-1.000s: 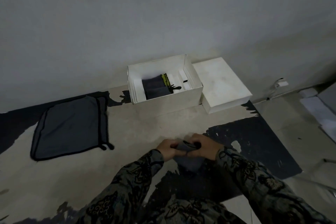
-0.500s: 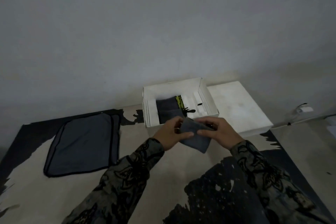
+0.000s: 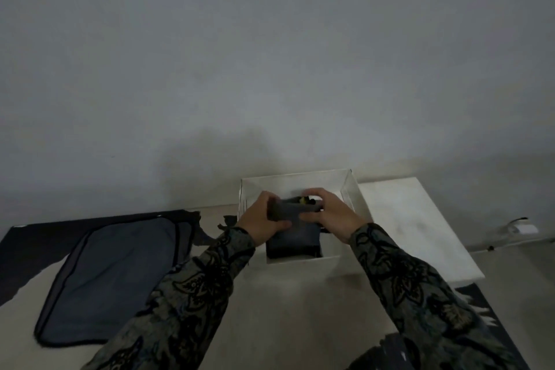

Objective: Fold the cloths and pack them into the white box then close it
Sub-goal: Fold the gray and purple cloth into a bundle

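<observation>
Packing step in hand: both hands are holding a folded grey cloth [image 3: 292, 210] over the open white box [image 3: 354, 204], just above the cloths already inside [image 3: 292, 245]. Left hand [image 3: 260, 219] is gripping the cloth's left end, thumb on top and fingers wrapping under. Right hand [image 3: 332, 213] is pinching the right end, fingers curling over the far edge. The cloth is sitting level between them, roughly centred in the box opening.

Next move, as I'm reading it: lowering the cloth flat onto the stack and letting go without the fold springing open. Probably needs a light press on top.

Room is tight. The box walls are standing close on both sides of the hands, and the near wall is right under the wrists, so the way in and out is looking like straight up and down. A small yellow-black item [image 3: 303, 199] is peeking out just behind the cloth; can't tell what it is.

The lid [image 3: 405, 225] is lying flat just right of the box, touching or nearly so. One more cloth [image 3: 114, 276] is lying spread and unfolded on the floor, well left of the box, so folding isn't done and closing is coming later
</observation>
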